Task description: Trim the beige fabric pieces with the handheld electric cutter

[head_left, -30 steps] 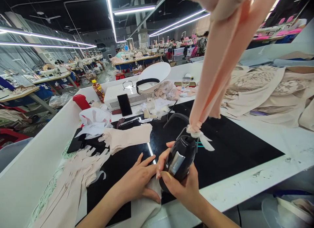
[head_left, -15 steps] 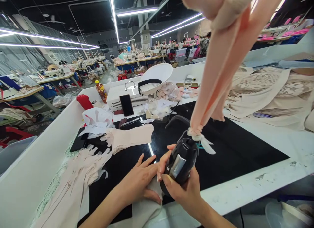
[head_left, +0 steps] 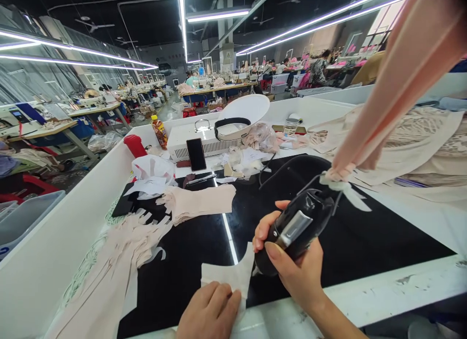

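Observation:
My right hand (head_left: pixel 292 261) is wrapped round a black corded hand tool (head_left: pixel 295 227) with a silver lever, its thumb along the side. The tool tilts above the black board (head_left: pixel 350 246), its lower tip beside a pale fabric piece (head_left: pixel 228 276) with a curved edge. A knotted peach fabric strip (head_left: pixel 383 91) runs up from the tool's top end. At the board's front edge, my left hand (head_left: pixel 211 310) has its fingers curled together on the fabric piece; its thumb is hidden.
A stack of pale cut pieces (head_left: pixel 204 201) and long fabric strips (head_left: pixel 105 271) lie left. Behind are a phone (head_left: pixel 196 154), a white vented box (head_left: pixel 182 137), a bottle (head_left: pixel 159 131) and plastic bags. Layered fabric (head_left: pixel 397 154) covers the right side.
My left hand has drawn back toward the front edge, its spread fingers now curled on the fabric. My right hand has shifted right and tilted the tool further. The view has also shifted.

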Tool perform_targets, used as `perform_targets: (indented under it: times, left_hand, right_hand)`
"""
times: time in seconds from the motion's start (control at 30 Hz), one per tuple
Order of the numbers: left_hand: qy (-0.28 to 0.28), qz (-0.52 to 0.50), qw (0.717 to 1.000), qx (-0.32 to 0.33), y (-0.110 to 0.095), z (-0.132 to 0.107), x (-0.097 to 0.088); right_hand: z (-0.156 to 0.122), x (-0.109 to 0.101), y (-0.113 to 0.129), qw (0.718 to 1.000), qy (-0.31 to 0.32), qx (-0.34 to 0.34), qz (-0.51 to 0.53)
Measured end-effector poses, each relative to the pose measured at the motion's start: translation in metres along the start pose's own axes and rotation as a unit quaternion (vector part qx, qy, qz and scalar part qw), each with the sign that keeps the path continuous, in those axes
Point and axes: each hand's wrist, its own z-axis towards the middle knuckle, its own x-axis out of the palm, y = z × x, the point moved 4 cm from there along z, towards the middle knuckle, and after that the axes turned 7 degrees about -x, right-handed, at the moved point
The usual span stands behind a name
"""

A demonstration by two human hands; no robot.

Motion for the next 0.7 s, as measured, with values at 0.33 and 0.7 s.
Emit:
perform_targets:
  times: [0.33, 0.7]
  left_hand:
    - [0.025, -0.153, 0.986, 0.059, 0.030, 0.016, -0.036]
    - [0.014, -0.121, 0.992, -0.009, 0.027, 0.045, -0.018]
  right_hand:
    - [-0.006, -0.003, -0.003, 1.000, 0.022, 0.008, 0.010]
    - [-0.021, 0.000, 0.011, 0.998, -0.042, 0.053, -0.008]
